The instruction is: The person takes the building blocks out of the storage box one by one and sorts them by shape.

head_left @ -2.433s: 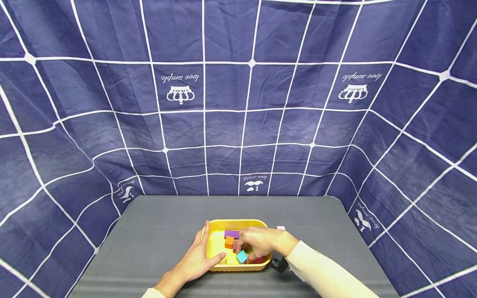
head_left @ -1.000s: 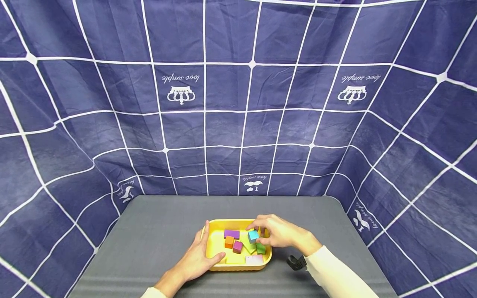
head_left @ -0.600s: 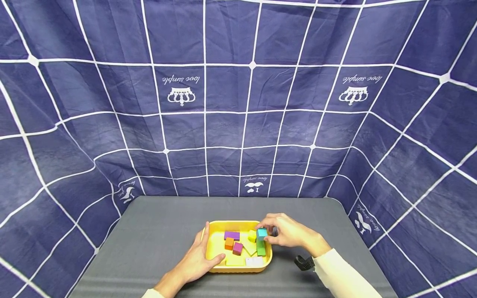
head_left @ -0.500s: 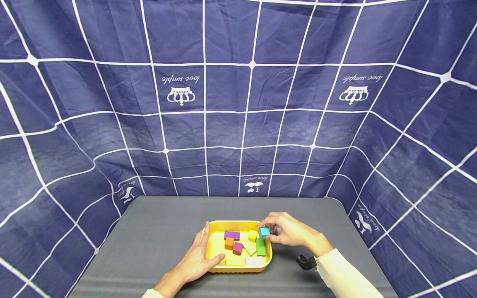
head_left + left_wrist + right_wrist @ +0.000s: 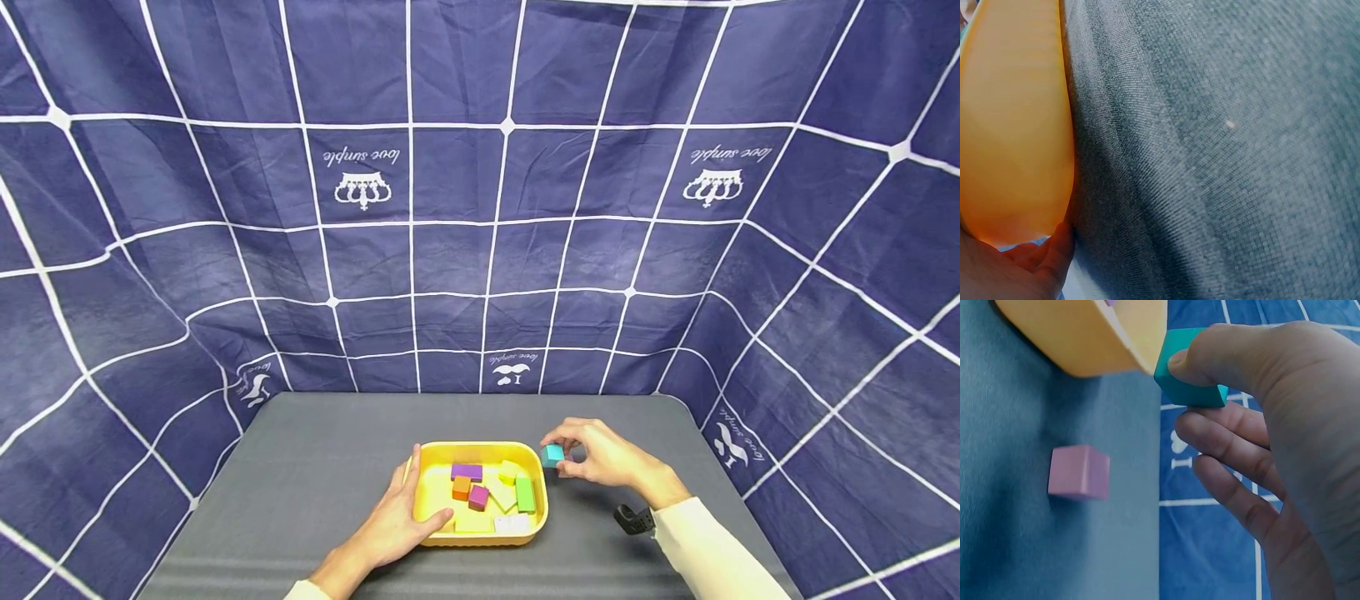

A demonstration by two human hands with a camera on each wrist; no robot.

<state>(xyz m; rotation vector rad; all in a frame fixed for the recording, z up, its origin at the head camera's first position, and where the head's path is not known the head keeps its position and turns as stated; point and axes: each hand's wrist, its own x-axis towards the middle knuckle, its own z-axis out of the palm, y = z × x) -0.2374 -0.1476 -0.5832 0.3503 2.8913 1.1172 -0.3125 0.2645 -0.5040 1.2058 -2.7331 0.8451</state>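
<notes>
A turquoise cube (image 5: pixel 552 456) is pinched between the thumb and fingers of my right hand (image 5: pixel 603 454), just off the right end of a yellow plastic tub (image 5: pixel 480 540). In the right wrist view, the cube (image 5: pixel 1191 378) is held above the table, with the thumb on one face. My left hand (image 5: pixel 390 517) grips the tub's left end, its thumb over the front rim. From the left wrist, fingers (image 5: pixel 1057 256) curl round the tub's end. Inside the tub lie a purple block (image 5: pixel 467 472), an orange cube (image 5: pixel 461 488), a magenta cube (image 5: pixel 478 498), and a green block (image 5: pixel 525 495).
Yellow pieces (image 5: pixel 501 495) and a white piece (image 5: pixel 512 524) also lie in the tub. On the grey table (image 5: pixel 337 433), a pink cube (image 5: pixel 1079 472) sits right of the tub, mostly behind my right hand in the head view. A blue gridded cloth (image 5: pixel 450 267) hangs around the table.
My right hand has lifted the turquoise cube from inside the tub and carried it rightward past the rim. The left hand and tub have stayed put.
</notes>
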